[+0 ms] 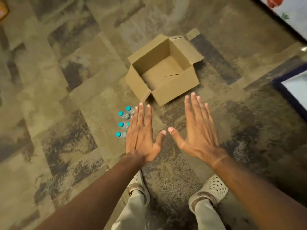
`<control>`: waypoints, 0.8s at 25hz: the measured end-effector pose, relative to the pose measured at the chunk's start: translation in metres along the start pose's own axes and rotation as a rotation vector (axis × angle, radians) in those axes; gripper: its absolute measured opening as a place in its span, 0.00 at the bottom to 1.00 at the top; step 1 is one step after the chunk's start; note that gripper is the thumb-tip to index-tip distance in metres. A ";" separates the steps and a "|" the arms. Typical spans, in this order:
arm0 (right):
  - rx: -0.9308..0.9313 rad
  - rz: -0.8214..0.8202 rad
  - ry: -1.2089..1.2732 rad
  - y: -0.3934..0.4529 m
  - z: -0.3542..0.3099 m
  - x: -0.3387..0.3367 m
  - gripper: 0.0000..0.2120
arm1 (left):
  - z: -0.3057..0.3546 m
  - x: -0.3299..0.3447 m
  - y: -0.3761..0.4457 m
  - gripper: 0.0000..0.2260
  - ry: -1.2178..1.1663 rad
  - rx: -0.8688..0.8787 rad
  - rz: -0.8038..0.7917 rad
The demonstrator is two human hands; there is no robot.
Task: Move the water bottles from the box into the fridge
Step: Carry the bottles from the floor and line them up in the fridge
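On the patterned carpet floor (83,80), a cardboard box (163,70) sits with its flaps folded outward and its inside bare; only the brown bottom panel shows, with a slit along one seam. Left of the box's near corner, four small water bottles (123,121) with teal caps stand on the floor in a rough line running toward the viewer. They are upright, close together, outside the box. Part of the group is hidden behind the left hand.

Left hand (142,135): held out flat, palm down, fingers straight and together, thumb angled off to the side. Holds nothing. It hovers above the bottles' right edge in the view; contact cannot be judged.

Right hand (197,128): also flat, palm down, fingers straight and slightly spread, thumb pointing toward the left thumb. Holds nothing. The two thumb tips sit near each other, apart.

Below the forearms, two feet in pale perforated clogs (211,190) and light trouser legs (207,216) stand on the carpet. At the right edge, a dark-framed pale panel (295,90) shows; what it belongs to cannot be told.
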State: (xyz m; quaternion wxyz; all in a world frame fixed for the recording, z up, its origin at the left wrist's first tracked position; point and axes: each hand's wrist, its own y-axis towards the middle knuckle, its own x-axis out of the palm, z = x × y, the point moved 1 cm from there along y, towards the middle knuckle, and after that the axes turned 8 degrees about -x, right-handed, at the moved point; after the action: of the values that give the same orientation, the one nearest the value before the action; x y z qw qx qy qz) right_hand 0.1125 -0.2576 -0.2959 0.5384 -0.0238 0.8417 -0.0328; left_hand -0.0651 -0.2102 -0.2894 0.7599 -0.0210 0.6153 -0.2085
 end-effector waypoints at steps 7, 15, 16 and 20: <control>-0.046 -0.144 0.119 0.062 -0.105 0.156 0.45 | -0.182 0.059 -0.010 0.39 -0.109 -0.241 -0.123; -0.026 -0.243 0.214 0.122 -0.127 0.322 0.33 | -0.300 0.161 0.049 0.35 -0.214 -0.387 -0.211; -0.023 -0.244 0.216 0.129 -0.127 0.335 0.32 | -0.309 0.172 0.058 0.33 -0.228 -0.381 -0.208; -0.013 -0.221 0.193 0.158 -0.124 0.366 0.29 | -0.332 0.202 0.084 0.27 -0.261 -0.337 -0.202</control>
State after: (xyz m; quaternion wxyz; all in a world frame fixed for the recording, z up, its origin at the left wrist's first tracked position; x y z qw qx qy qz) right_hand -0.1542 -0.1245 -0.5882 0.4481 -0.1168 0.8819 -0.0886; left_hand -0.3225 -0.1280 -0.5814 0.7941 -0.2358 0.5327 -0.1734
